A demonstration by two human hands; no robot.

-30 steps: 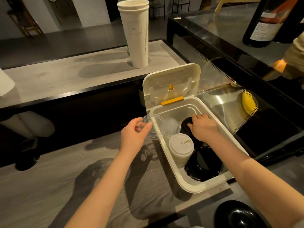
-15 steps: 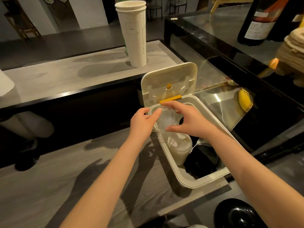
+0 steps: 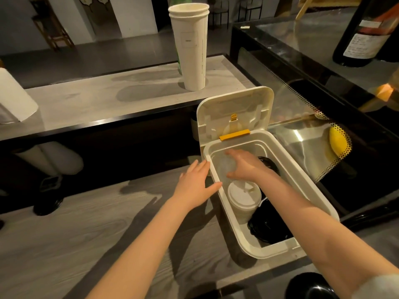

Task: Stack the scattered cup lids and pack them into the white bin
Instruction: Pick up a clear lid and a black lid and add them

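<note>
Now right hand [image 3: 244,167] alone grips clear lid [image 3: 225,167], lowered inside white bin [image 3: 257,252], tilt unclear; left hand [image 3: 194,186], fingers straight, has released it, touching rim.

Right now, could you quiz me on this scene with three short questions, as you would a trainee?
1. True or false: the cover of the white bin stands open.
2. The right hand, inside the bin, holds: A a clear lid, B a spoon, C a sponge.
3. Is the left hand inside or outside the bin?
Key: 1 true; 2 A; 3 outside, at its rim.
</note>
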